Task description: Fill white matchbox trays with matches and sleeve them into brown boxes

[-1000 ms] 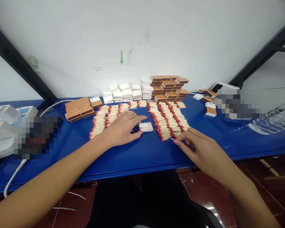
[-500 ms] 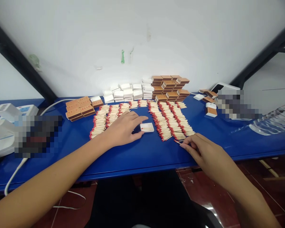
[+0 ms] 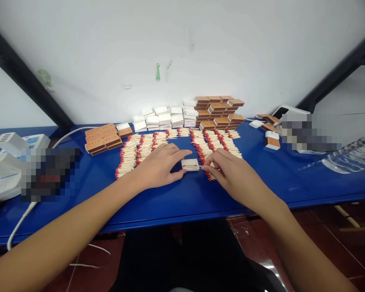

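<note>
A small white matchbox tray [image 3: 190, 167] lies on the blue table, with matches inside that show red heads. My left hand [image 3: 162, 165] rests at the tray's left end, its thumb and index finger spread around that end; the thumb is by the near corner and the index finger stands apart beyond the far edge. My right hand [image 3: 228, 168] pinches a match [image 3: 200, 167] by its plain wooden end at the tray's right edge. Rows of loose red-headed matches [image 3: 200, 142] lie under and behind the right hand. More match rows [image 3: 129, 151] lie behind my left hand.
White trays [image 3: 164, 119] are stacked against the wall beside piled brown matchboxes [image 3: 217, 108]. More matchboxes [image 3: 101, 138] sit at left, near a power strip [image 3: 1, 178] and cable. Several loose boxes [image 3: 272, 142] and clear plastic [image 3: 346, 158] lie at right. The table's front edge [image 3: 176, 219] runs nearby.
My right hand has moved left with the match, from the near end of the right-hand match rows to the tray's right edge. The left hand stays by the tray.
</note>
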Motion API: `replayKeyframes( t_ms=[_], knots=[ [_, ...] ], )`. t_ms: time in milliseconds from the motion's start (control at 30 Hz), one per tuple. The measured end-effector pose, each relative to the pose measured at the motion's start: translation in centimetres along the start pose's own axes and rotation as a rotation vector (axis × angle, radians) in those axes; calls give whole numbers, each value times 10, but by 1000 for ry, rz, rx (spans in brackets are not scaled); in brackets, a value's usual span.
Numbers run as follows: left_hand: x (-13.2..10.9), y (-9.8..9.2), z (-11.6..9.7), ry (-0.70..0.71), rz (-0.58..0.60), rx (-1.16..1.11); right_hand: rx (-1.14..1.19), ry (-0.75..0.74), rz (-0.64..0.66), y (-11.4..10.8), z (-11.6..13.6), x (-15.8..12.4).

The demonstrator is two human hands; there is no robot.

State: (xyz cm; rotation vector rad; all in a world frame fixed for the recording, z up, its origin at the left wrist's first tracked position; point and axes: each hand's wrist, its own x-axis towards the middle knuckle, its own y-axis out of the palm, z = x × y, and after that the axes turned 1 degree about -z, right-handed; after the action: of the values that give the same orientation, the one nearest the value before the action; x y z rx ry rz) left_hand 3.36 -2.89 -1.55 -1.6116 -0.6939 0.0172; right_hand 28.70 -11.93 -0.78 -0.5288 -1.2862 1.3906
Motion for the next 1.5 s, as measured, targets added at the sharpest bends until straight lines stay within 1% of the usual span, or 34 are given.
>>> replayKeyframes(
  t_ms=[67,133,200,267,367,433,500,600,733,833,967,1033,1133,1200,1333,1500],
  knots=[
    [0,0,0,8,-8,-2,-24,-32,0,0,0,10],
    [-1,1,1,13,-23,3,-20,-8,-7,-6,-5,7],
    [-1,1,2,15,-37,11,-35,89,-60,-13,-13,-11],
    [-1,2,2,18,-33,9,-30,182,-74,-18,-21,-36],
    [-2,3,4,10,-9,-3,8,215,-58,-15,-29,-66],
    [-2,3,6,-9,1,-7,32,227,-61,-10,-29,-75],
    [-1,3,8,-20,-1,-2,44,234,-77,-4,-29,-77],
    [-1,2,9,-14,-21,9,53,231,-77,0,-30,-75],
    [-1,1,7,-7,-20,20,37,203,-48,-1,-32,-72],
    [-2,2,4,-3,-18,16,44,172,-46,-4,-25,-63],
    [-1,3,0,12,-24,-19,97,97,-64,-2,-6,-30],
    [-1,3,0,20,-27,-31,72,35,-28,4,1,-10],
    [0,3,1,20,-20,-45,-29,-47,0,17,4,15],
    [-1,3,2,18,-6,-52,-76,-70,35,23,2,24],
    [-1,5,2,6,-3,-51,-66,-91,64,27,-2,25],
    [-1,5,1,7,-19,-45,15,-64,30,17,-2,18]
  ],
)
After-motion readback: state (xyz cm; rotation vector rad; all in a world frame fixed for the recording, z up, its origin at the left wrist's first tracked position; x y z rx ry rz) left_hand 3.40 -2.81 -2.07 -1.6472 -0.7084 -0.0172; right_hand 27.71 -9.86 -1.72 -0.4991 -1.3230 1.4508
